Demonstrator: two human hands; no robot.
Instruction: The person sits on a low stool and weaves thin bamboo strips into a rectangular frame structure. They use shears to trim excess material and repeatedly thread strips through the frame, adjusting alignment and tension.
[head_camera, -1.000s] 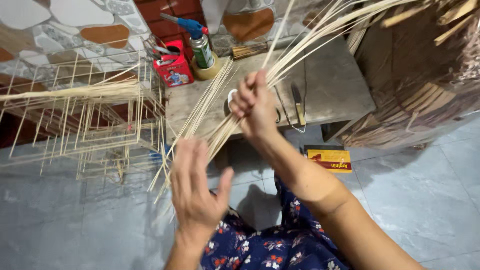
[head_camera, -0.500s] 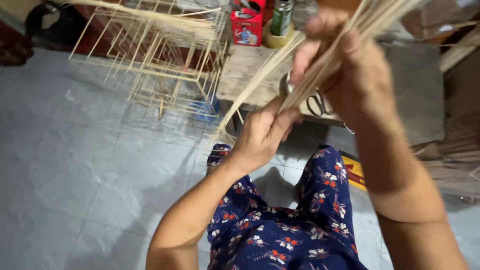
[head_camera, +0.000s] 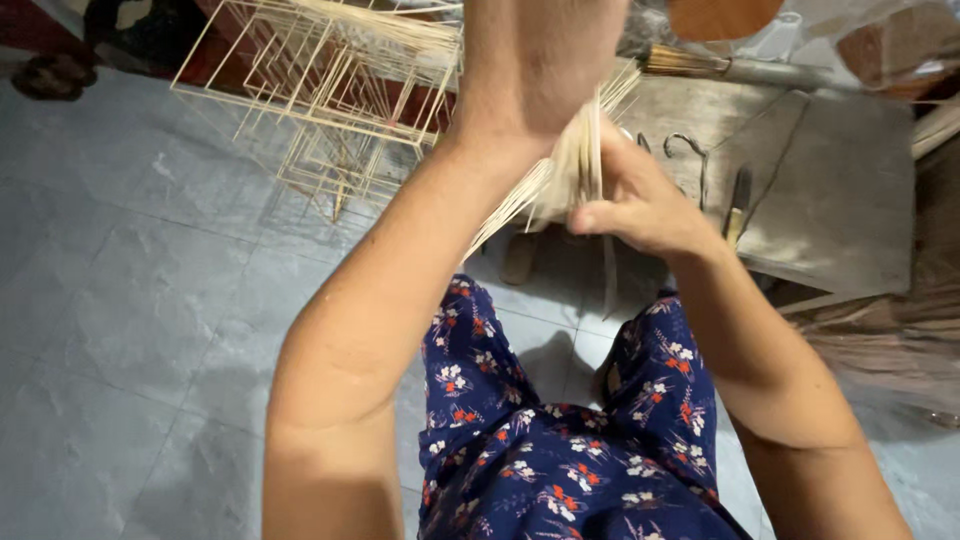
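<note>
A bundle of thin pale bamboo sticks is held upright in front of me, above my lap. My left hand is raised close to the camera and closed around the upper part of the bundle; its fingers are mostly hidden behind the hand's back. Just below and to the right, my right hand grips the same bundle, thumb pressed against the sticks. The sticks' lower ends fan out to the left under my left wrist. I sit in dark blue trousers with a flower print.
A square frame built of bamboo sticks stands on the grey tiled floor at upper left. A low worn wooden table at right carries a knife, metal hooks and a brush. A broom-like brown bundle lies at far right.
My left hand, open and empty a second ago, rose and closed on the bundle above my right hand. The view swung left and down, and the right hand now sits lower on the sticks.
</note>
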